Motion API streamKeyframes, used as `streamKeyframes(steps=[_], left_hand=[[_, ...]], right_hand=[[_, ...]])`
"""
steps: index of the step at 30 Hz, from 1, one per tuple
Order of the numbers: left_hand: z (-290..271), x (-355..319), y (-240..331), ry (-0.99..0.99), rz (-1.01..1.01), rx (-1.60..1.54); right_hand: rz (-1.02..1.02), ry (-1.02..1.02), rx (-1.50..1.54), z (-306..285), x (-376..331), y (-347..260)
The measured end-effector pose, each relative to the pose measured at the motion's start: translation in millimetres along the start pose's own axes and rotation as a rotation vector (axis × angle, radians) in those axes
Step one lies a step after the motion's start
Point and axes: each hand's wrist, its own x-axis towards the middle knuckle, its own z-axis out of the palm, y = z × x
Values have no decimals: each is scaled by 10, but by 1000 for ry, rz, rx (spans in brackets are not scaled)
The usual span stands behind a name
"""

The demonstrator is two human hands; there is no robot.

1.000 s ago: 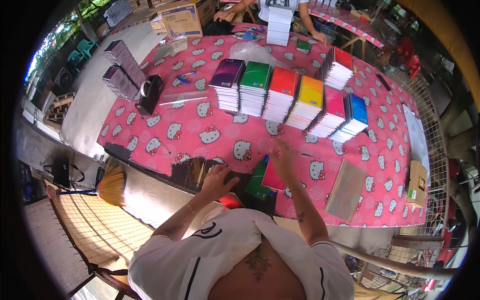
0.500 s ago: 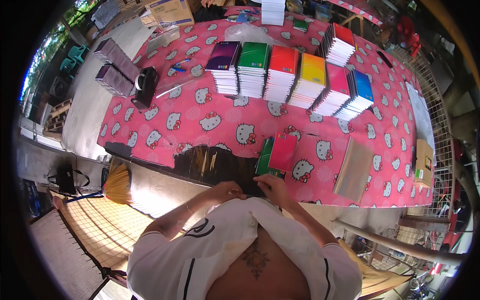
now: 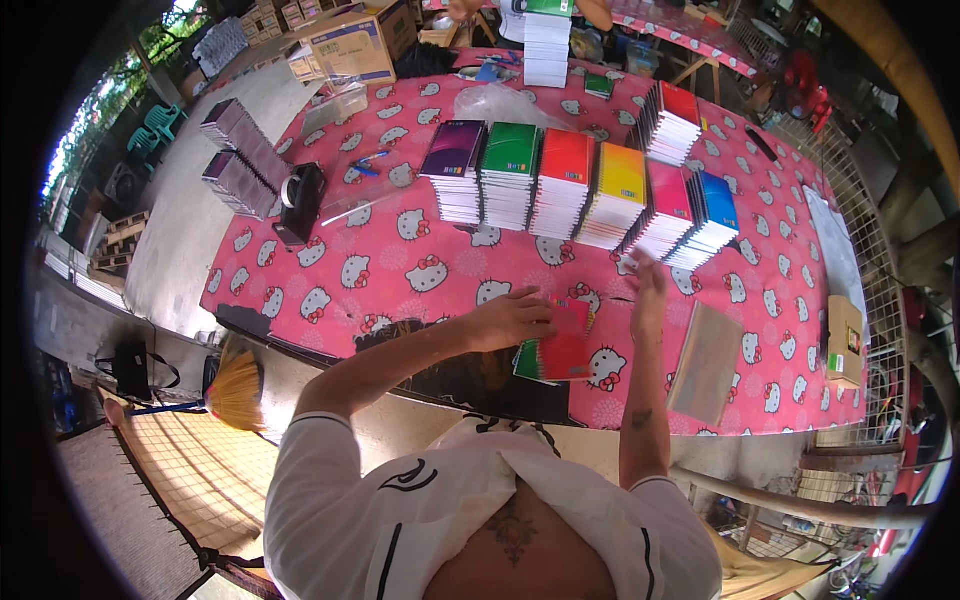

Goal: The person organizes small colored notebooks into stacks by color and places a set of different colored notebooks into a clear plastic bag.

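Observation:
A few spiral notebooks (image 3: 566, 352) lie overlapped near the table's front edge, green below and pink-red on top. Across their left side lies my left hand (image 3: 514, 319), its fingers stretched over the covers; a firm grip does not show. My right hand (image 3: 649, 282) is raised to their right, fingers apart and empty, just in front of the pink notebook stack (image 3: 668, 192). Beside that stack stand a blue stack (image 3: 716, 201) and a yellow one (image 3: 621, 178). Red (image 3: 565, 157), green (image 3: 512, 152) and purple (image 3: 452, 150) stacks continue the row leftward.
A clear-covered flat bundle (image 3: 706, 362) lies right of my right forearm. The black tape dispenser (image 3: 300, 205) and wrapped purple notebooks (image 3: 240, 160) stand at the left. Farther back are another red stack (image 3: 672, 115), a cardboard box (image 3: 352, 48) and a person at a tall white stack (image 3: 546, 55).
Both hands have moved forward from the table's front edge. My left hand has come onto the overlapped notebooks, and my right has reached out toward the pink stack. The view has shifted slightly.

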Motion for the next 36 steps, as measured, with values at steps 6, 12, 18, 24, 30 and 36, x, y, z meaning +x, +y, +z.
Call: streamKeyframes(steps=[6, 12, 18, 24, 30, 36], left_hand=[[86, 270, -467, 64, -141, 472], [-719, 428, -1529, 448, -518, 469], [-825, 373, -245, 800, -306, 166], [267, -132, 685, 179, -239, -113], [-771, 275, -1230, 468, -782, 803], [-1074, -312, -777, 678, -667, 414]], right_hand=[[-1100, -16, -823, 985, 562, -540], [-1045, -43, -1010, 1266, 630, -488], [-398, -547, -37, -384, -27, 621], [-284, -73, -562, -87, -194, 531], [-892, 101, -1292, 410, 762, -565], [-486, -152, -308, -35, -71, -400]])
